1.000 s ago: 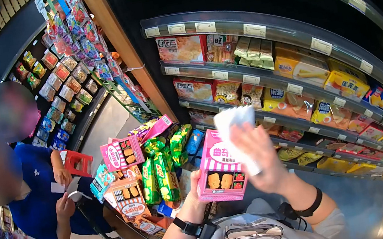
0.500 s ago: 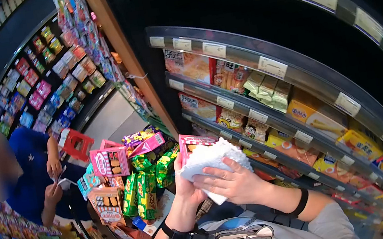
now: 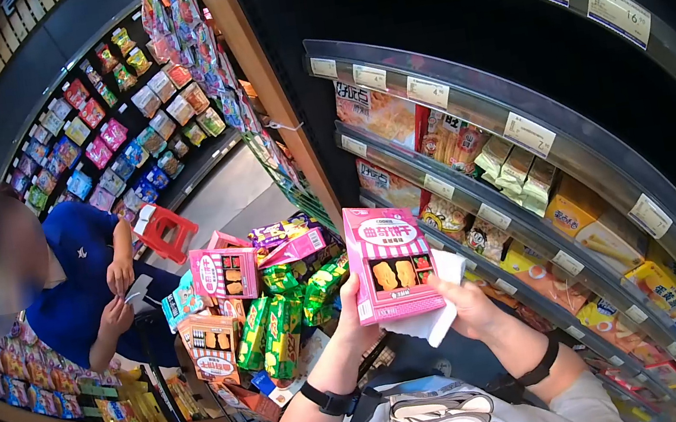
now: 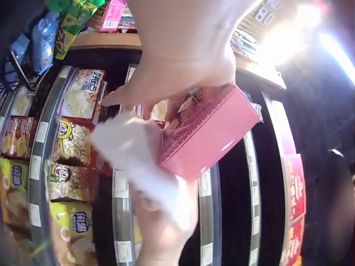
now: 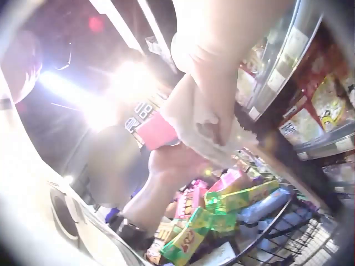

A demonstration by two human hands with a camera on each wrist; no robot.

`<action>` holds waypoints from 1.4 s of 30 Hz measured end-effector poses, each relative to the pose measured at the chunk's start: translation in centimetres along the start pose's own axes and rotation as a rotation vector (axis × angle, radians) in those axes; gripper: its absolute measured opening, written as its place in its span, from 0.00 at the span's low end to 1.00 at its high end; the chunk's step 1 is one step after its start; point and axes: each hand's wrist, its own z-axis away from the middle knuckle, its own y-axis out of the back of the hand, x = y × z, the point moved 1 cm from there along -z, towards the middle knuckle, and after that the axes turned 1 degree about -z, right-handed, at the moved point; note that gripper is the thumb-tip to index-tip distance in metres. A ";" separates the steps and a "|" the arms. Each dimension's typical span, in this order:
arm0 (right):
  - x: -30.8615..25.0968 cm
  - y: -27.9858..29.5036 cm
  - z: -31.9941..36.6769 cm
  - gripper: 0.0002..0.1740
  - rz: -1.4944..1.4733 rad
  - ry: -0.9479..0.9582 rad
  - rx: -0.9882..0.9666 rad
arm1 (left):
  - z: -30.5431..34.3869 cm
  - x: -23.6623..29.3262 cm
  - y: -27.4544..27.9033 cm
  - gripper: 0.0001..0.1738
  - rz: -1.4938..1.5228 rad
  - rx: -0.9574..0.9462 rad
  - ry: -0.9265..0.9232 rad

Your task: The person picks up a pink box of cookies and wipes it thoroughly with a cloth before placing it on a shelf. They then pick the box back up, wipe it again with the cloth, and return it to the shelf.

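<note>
Pink box (image 3: 395,268) held up between both hands. Left hand (image 3: 355,324) grip clamped on its left side; right hand (image 3: 473,309) grip clamped on white cloth (image 3: 425,323), thumb at box's lower right. Probably light, stiffish card, crushable, contents brittle; glossy face may slip. Best taken by side edges, off the window. Cloth soft, floppy. Box back and fingers behind it hidden in head view; wrist views blurred, glare
</note>
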 end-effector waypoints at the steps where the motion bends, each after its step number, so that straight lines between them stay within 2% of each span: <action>1: 0.0 -0.4 -0.2 0.25 -0.021 0.052 0.023 | -0.2 0.4 0.5 0.38 -0.159 0.111 -0.021; 2: -0.1 -0.8 -0.4 0.28 -0.039 0.105 0.045 | -0.4 0.8 1.1 0.36 -0.317 0.222 -0.044; 3: 0.1 -1.0 -0.9 0.28 -0.030 0.110 0.043 | -0.6 1.8 1.5 0.34 -0.412 0.152 -0.142; 5: 0.4 -1.4 -2.0 0.34 0.482 0.566 0.164 | 0.2 2.3 1.3 0.38 -0.370 0.103 -0.164; 6: 0.0 -2.6 -2.0 0.37 0.716 0.647 0.173 | 0.4 2.1 1.1 0.38 -0.396 0.101 -0.210; 7: 0.0 -3.7 -1.9 0.36 0.735 0.685 0.137 | 0.6 1.7 1.3 0.38 -0.504 0.165 -0.220; 8: 0.0 -4.6 -1.8 0.35 0.753 0.723 0.101 | 0.7 1.7 1.2 0.35 -0.408 0.186 -0.244; 9: -0.2 -4.9 -1.8 0.35 0.756 0.722 0.097 | 0.7 2.3 0.9 0.33 -0.328 0.189 -0.230; 11: -1.0 -5.4 -2.0 0.32 1.052 0.774 0.075 | 0.8 2.8 1.2 0.31 -0.243 0.191 -0.217; 13: -2.1 -5.9 -2.6 0.31 1.123 0.810 0.069 | 1.0 2.8 1.9 0.28 -0.088 0.076 -0.132; 15: -3.1 -7.0 -3.0 0.28 1.198 0.901 0.122 | 1.1 2.7 2.8 0.28 -0.141 0.082 -0.126; 20: -2.9 -6.7 -3.8 0.28 1.282 0.828 0.089 | 1.2 3.3 3.7 0.28 -0.160 0.150 -0.171; 25: -1.6 -8.4 -2.7 0.33 1.392 0.799 -0.035 | 0.7 4.3 4.0 0.24 -0.108 0.213 -0.220; 27: -0.8 -8.8 -2.5 0.37 1.489 0.802 -0.141 | 0.2 3.7 5.0 0.26 0.090 0.188 -0.107; 28: -0.1 -8.8 -2.6 0.38 1.542 0.836 -0.135 | -0.1 3.8 5.1 0.26 0.161 0.198 -0.079; 30: -0.2 -8.9 -2.3 0.35 1.684 0.820 -0.168 | -0.2 4.2 4.9 0.26 0.218 0.192 -0.044; 31: -0.4 -8.8 -2.2 0.35 1.682 0.822 -0.170 | -0.2 4.6 4.7 0.26 0.217 0.193 -0.046; 33: -0.7 -8.5 -1.8 0.30 1.577 0.941 -0.443 | 0.2 5.3 4.2 0.26 0.308 0.022 -0.016; 34: -0.5 -7.6 -1.9 0.30 1.570 0.946 -0.445 | 0.1 4.6 5.7 0.24 0.382 0.121 -0.030; 36: 0.3 -5.4 -2.3 0.24 1.235 0.986 -0.351 | -0.2 4.3 7.0 0.23 0.502 -0.139 0.017; 37: 0.4 -5.3 -2.4 0.20 1.005 0.916 -0.118 | -0.1 4.4 7.3 0.22 0.530 0.006 0.114; 38: 1.2 -4.1 -2.6 0.20 0.729 0.690 0.123 | -0.1 4.4 7.1 0.22 0.622 -0.166 0.182; 40: -0.2 -3.8 -3.5 0.25 0.220 0.516 0.302 | 0.3 4.8 5.9 0.25 0.590 -0.269 0.230; 41: -0.7 -3.9 -4.2 0.27 0.117 0.508 0.313 | 0.4 4.4 5.8 0.30 0.583 -0.248 0.282; 42: -0.9 -3.8 -4.9 0.30 0.014 0.503 0.325 | 0.4 4.1 5.6 0.30 0.582 -0.251 0.293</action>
